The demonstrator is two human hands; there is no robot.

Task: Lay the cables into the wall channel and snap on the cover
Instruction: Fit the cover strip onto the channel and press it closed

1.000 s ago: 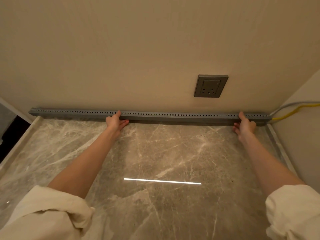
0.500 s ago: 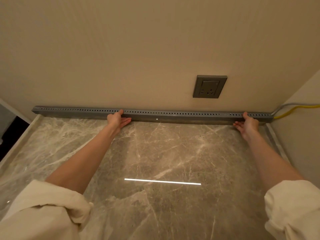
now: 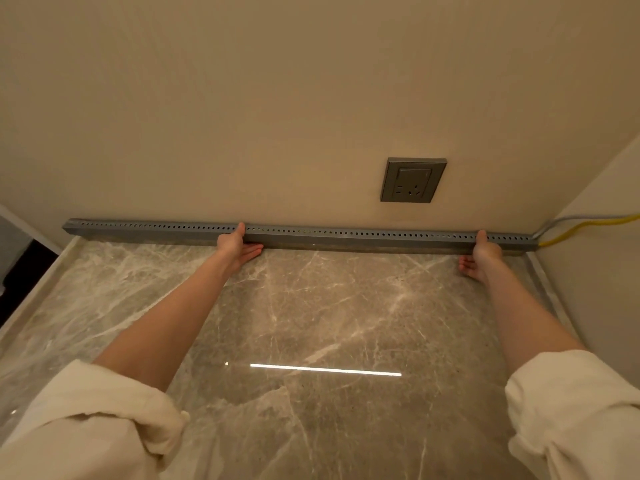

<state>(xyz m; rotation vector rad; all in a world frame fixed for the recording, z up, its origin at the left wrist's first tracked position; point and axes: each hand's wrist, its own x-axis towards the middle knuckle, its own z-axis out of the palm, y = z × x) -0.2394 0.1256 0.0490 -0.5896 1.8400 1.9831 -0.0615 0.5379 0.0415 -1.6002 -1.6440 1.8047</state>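
**Me:** Both hands are on it right now. My left hand (image 3: 236,244) sits near the middle of the long grey perforated plastic wall channel (image 3: 346,235), thumb hooked over the top, fingers flat and together under its front face. My right hand (image 3: 482,255) does the same near the right end, thumb up on the top, fingers spread loosely below. Neither one is clamped right around it; it's thumb-and-palm pressure.

**Partner:** Where does the channel sit?

**Me:** Along the back edge of the polished brown marble floor (image 3: 311,323), tight against the beige wall (image 3: 277,116), running from near the back left corner almost to the back right corner.

**Partner:** How will it handle?

**Me:** I'd judge it light, thin-walled and a bit whippy over that length, so two well-spaced holds make sense. The cover should snap under firm thumb pressure, worked along bit by bit; pressing in one spot could bow it.

**Partner:** Count for me.

**Me:** One channel. Two cables leaving its right end: one grey round cable (image 3: 571,220) and one yellow round cable (image 3: 588,226), both flexible, I'd guess. One grey square wall socket (image 3: 413,180) above. Whether the cover is on, I cannot tell.
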